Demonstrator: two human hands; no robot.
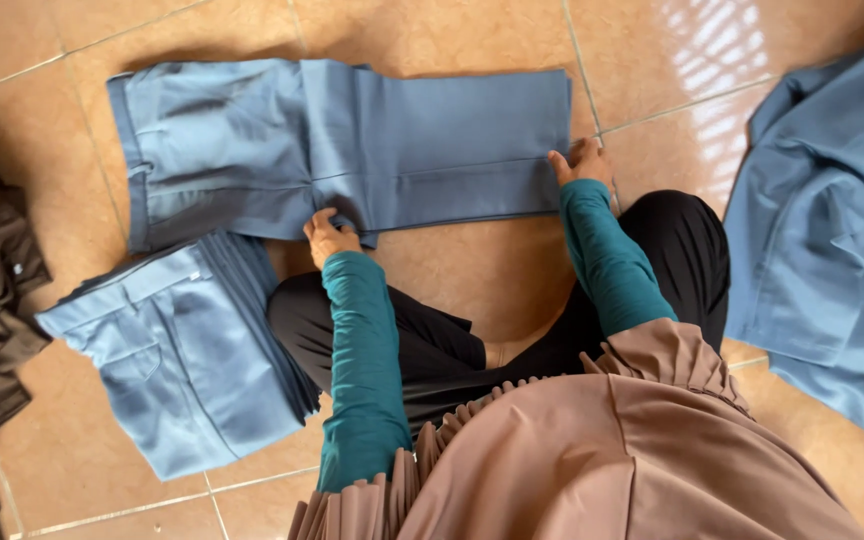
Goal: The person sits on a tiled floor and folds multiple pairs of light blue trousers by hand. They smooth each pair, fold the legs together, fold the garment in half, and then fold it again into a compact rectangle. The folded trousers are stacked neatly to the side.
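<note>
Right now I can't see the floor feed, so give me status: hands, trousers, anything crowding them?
Left hand and right hand pressing folded blue trousers flat on tile. Stack of folded trousers touching left side. Blue garment lies apart, right.

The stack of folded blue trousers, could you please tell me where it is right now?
In the head view, the stack of folded blue trousers lies on the tiled floor at lower left, beside the left hand's sleeve.

Both arms stretched forward; left hand [329, 237] curled, fingers down; right hand [582, 163] flat, fingers spread.
</note>
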